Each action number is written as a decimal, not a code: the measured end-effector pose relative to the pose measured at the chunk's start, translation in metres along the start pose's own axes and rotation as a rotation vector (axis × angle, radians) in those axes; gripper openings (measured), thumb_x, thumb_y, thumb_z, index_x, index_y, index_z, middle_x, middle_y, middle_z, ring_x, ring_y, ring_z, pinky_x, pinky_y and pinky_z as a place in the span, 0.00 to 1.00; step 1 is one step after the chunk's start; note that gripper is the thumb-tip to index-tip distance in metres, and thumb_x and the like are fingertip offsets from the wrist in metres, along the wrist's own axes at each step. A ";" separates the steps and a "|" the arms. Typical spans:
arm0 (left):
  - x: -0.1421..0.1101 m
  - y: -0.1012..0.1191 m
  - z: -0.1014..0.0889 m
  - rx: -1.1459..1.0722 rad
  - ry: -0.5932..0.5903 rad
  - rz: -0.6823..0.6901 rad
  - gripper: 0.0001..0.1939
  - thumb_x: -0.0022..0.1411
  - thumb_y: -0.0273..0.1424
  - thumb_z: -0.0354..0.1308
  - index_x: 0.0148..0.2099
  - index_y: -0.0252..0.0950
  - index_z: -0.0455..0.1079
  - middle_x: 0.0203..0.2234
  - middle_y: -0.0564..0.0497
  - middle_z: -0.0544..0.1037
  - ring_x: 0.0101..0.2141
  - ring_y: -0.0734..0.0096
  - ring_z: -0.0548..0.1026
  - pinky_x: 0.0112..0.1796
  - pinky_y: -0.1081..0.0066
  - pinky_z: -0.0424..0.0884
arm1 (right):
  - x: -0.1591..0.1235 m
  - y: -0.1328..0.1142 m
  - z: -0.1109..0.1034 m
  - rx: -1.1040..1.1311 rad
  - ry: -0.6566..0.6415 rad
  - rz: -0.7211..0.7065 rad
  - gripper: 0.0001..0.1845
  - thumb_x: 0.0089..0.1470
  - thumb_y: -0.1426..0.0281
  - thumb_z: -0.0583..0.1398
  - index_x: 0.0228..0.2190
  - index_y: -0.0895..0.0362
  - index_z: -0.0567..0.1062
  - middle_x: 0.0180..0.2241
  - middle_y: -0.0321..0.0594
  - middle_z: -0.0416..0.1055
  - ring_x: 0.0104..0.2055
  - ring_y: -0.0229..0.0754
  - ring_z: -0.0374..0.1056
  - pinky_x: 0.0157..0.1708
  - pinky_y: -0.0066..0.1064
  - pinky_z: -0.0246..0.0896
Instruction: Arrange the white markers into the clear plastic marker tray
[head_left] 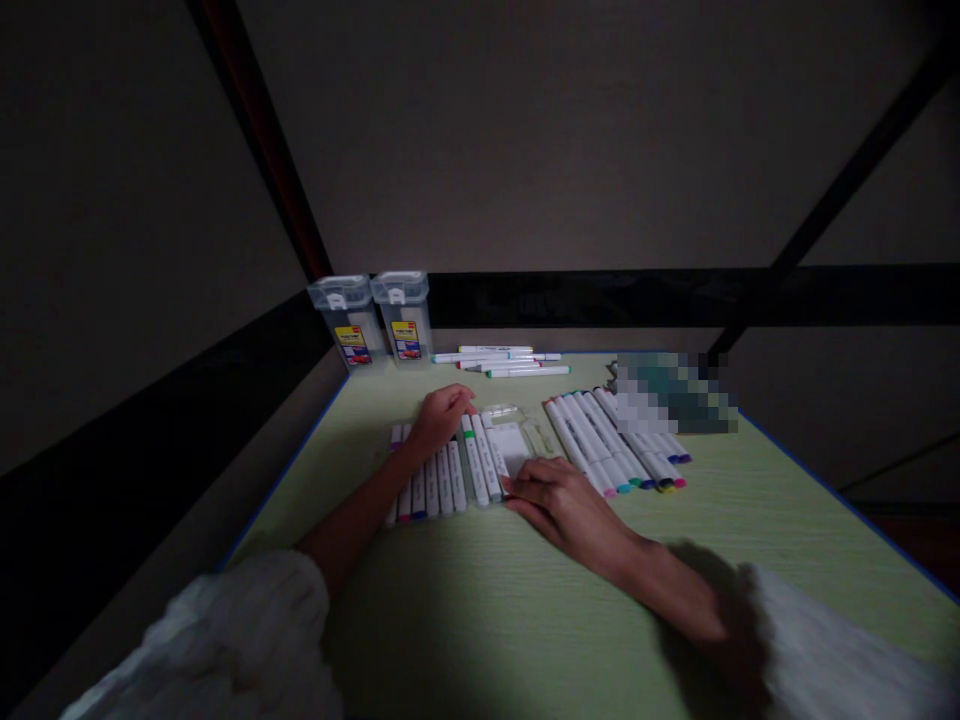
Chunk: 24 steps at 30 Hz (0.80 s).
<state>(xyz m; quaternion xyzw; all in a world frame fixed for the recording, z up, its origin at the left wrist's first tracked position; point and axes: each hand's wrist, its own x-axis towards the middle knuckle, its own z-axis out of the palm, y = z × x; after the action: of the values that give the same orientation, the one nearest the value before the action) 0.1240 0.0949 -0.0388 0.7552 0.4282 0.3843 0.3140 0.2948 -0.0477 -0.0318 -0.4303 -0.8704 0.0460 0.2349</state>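
Note:
A row of white markers [442, 470] with coloured caps lies side by side on the pale green table [480, 600]. My left hand [441, 415] rests on top of this row, fingers curled over the markers. My right hand [559, 505] lies at the right end of the row, fingertips touching the outermost markers and the near edge of a clear plastic case [514, 435] lying flat. Whether either hand grips anything is unclear in the dim light.
A second row of markers [611, 445] lies to the right. Several loose markers [502, 362] lie at the back. Two clear upright boxes [371, 318] with labels stand at the back left. A blurred patch [671, 392] covers something at the right. The table's blue edges run left and right.

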 end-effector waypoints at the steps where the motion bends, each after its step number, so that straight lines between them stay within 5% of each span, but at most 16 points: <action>1: 0.000 0.000 0.000 -0.005 -0.001 -0.004 0.11 0.54 0.30 0.45 0.32 0.31 0.67 0.21 0.50 0.75 0.24 0.73 0.72 0.29 0.74 0.66 | 0.000 0.000 0.000 0.000 0.001 -0.001 0.13 0.55 0.67 0.51 0.35 0.58 0.73 0.29 0.40 0.67 0.33 0.41 0.61 0.32 0.33 0.54; 15: -0.001 0.002 0.000 -0.032 -0.023 -0.012 0.11 0.54 0.30 0.45 0.32 0.31 0.67 0.21 0.51 0.75 0.24 0.74 0.71 0.29 0.74 0.66 | 0.000 0.000 0.001 -0.012 0.002 -0.002 0.14 0.56 0.66 0.51 0.37 0.58 0.73 0.29 0.40 0.67 0.34 0.41 0.62 0.33 0.33 0.55; 24: -0.002 0.005 -0.001 0.059 0.107 -0.034 0.09 0.52 0.28 0.45 0.29 0.32 0.66 0.19 0.52 0.73 0.22 0.74 0.70 0.27 0.75 0.65 | 0.001 -0.001 0.000 -0.021 -0.011 0.007 0.13 0.55 0.66 0.51 0.36 0.58 0.73 0.29 0.40 0.67 0.33 0.41 0.62 0.33 0.33 0.55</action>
<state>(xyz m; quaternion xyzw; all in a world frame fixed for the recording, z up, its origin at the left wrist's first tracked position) 0.1243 0.0911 -0.0354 0.7350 0.4684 0.4060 0.2749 0.2934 -0.0480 -0.0311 -0.4356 -0.8705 0.0403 0.2253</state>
